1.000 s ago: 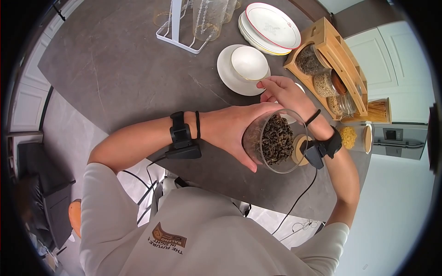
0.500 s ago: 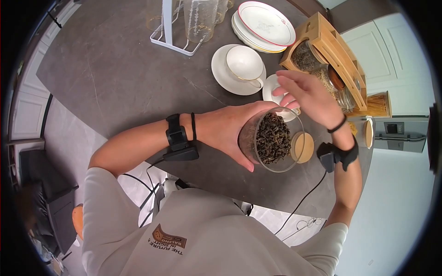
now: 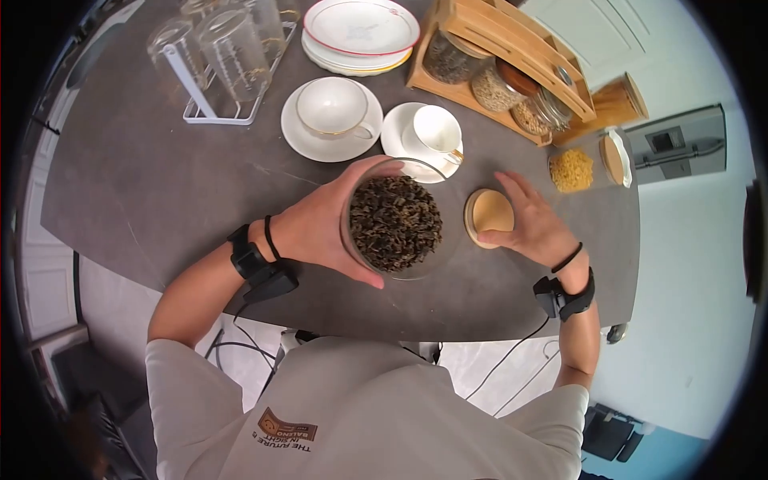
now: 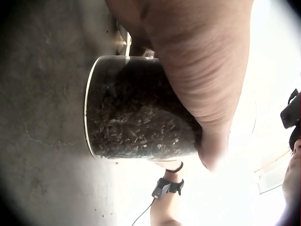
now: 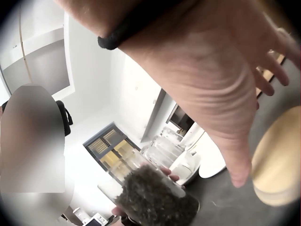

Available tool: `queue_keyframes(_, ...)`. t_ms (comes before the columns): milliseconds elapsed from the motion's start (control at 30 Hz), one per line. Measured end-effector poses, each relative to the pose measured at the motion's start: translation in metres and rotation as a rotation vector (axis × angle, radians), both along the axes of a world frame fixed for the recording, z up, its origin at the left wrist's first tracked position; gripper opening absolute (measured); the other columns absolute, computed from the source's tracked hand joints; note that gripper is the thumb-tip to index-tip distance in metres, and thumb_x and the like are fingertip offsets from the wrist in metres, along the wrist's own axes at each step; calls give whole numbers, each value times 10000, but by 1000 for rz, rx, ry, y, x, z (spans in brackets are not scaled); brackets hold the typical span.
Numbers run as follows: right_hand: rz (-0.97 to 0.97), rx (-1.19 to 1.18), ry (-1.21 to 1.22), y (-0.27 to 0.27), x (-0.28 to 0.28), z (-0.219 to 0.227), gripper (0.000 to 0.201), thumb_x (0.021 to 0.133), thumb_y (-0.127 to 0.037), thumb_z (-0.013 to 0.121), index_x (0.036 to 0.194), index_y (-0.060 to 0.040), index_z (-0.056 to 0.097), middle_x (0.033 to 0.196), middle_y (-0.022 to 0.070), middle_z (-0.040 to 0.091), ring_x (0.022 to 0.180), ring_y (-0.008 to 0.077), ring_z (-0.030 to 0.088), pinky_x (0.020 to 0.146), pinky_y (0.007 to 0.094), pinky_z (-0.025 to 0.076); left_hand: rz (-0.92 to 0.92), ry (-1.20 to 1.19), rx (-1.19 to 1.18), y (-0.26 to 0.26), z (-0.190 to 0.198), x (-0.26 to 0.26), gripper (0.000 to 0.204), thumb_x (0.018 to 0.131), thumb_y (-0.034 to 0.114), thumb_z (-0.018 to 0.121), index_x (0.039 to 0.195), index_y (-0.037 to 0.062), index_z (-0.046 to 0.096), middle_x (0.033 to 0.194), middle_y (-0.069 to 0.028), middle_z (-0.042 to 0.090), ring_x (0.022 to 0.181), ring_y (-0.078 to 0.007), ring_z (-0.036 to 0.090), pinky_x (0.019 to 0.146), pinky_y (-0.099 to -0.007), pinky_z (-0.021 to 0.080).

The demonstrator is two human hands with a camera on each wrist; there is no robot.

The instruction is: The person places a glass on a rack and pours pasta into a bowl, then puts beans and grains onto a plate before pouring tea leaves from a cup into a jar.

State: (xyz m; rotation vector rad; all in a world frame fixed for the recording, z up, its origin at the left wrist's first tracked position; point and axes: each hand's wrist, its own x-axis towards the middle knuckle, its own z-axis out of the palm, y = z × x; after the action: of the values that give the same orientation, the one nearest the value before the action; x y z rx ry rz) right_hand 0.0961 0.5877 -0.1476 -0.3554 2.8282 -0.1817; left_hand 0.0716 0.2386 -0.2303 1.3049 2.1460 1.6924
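Observation:
My left hand (image 3: 314,222) grips a clear glass jar (image 4: 136,113) from its left side, thumb and fingers spread round the wall. Dark, curled dried tea leaves (image 3: 396,222) fill much of the jar, and its mouth is uncovered. To the right, a round wooden lid (image 3: 490,214) lies on the counter. My right hand (image 3: 538,228) is at the lid's right side with fingers spread and extended. In the right wrist view the thumb is right at the rim of the lid (image 5: 277,162), while the other fingers stand apart from it.
Beyond the jar, a large white teacup (image 3: 332,108) and a smaller cup (image 3: 436,130) sit on saucers. Stacked plates (image 3: 360,32), a rack of glasses (image 3: 220,120) and a wooden shelf of jars (image 3: 512,64) stand at the back. A pasta jar (image 3: 573,170) lies at right.
My right hand has left the area by the cups and come back toward me to the lid. The left hand keeps its hold on the jar. The head view has shifted right.

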Motion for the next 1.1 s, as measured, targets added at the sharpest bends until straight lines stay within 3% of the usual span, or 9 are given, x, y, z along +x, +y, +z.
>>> queue_keyframes(167,44,-18,20,9,12,-30,998,742,-444,858,1532,-69,377,1539,212,409,1385,407,450,1147,444,412,-17,-48,9,1,-8,0,1394,479,363,1038,1551,14,219,1535,-165,385,1441,-287,406,1208,-425,337)
queue_keyframes(367,-25,12,-6,-2,10,-20,916,769,-352,824,1522,-64,388,1454,224,469,1301,399,511,1110,426,434,-2,-26,-32,0,-8,0,1427,468,375,1040,1562,22,197,1550,-158,356,1451,-288,388,1218,-429,315)
queue_keyframes(467,-137,-197,-85,-2,4,-7,923,773,-400,820,1517,-60,392,1412,177,504,1267,350,545,1085,416,442,-6,-29,-12,1,-12,0,1419,475,369,1039,1560,15,196,1552,-158,357,1453,-283,386,1217,-424,318)
queue_keyframes(567,-225,-823,-182,-4,2,2,916,790,-474,806,1509,-71,406,1383,132,515,1276,286,548,1064,412,448,-17,-53,7,2,-7,1,1412,484,361,1037,1557,8,191,1556,-157,358,1453,-278,388,1214,-416,323)
queue_keyframes(600,-187,-928,-174,-2,-2,1,944,811,-537,778,1530,-79,372,1378,115,509,1294,263,544,1050,416,462,-14,-43,1,2,-7,1,1411,485,358,1037,1557,7,189,1557,-157,357,1452,-276,390,1214,-414,325)
queue_keyframes(700,-158,-1356,-158,-15,-1,5,887,871,-494,740,1539,-73,337,1374,100,507,1287,245,550,1059,398,475,-14,-25,-12,2,-6,0,1408,489,352,1037,1556,4,187,1556,-158,361,1450,-273,395,1212,-408,329)
queue_keyframes(833,-10,-1567,-67,-56,0,21,1003,839,-595,739,1547,-52,281,1392,141,494,1297,296,554,1060,447,479,-14,-61,-1,2,-8,0,1423,470,373,1044,1566,33,202,1552,-151,371,1446,-277,395,1207,-425,324)
queue_keyframes(933,117,-1728,23,-83,-1,13,990,803,-513,813,1514,-60,293,1409,150,464,1321,313,531,1060,455,480,-21,-76,17,3,-8,-1,1401,482,359,1041,1554,14,208,1536,-158,392,1441,-271,400,1202,-417,331)
queue_keyframes(1100,266,-1689,157,-110,5,-16,781,727,-266,899,1288,-99,382,1430,153,410,1357,329,488,1111,465,413,-36,-166,-33,4,-3,0,1376,500,333,1036,1546,2,205,1518,-165,410,1427,-268,413,1188,-411,344)
